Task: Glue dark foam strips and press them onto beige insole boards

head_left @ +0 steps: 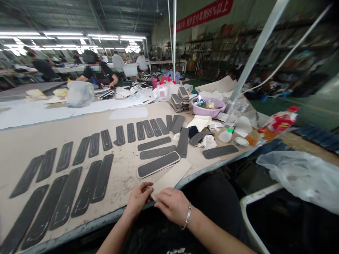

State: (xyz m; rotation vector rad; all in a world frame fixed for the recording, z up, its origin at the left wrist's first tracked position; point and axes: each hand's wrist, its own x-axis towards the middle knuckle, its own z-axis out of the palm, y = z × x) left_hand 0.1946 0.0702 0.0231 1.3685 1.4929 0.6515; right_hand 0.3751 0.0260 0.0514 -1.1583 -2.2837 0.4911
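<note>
A worker's left hand [139, 198] pinches the near end of a beige strip [173, 173] at the edge of a worktable [124, 173], while the right hand [173, 204], a silvery bangle [188, 216] at its wrist, meets the same end; whether those fingers grip or merely touch is hard to tell. Just beyond the strip lies a pale-bordered dark panel [159, 165]. Glossy dark strips [102, 180] line the table's left side, and a lilac basin [205, 112] stands farther back.
</note>
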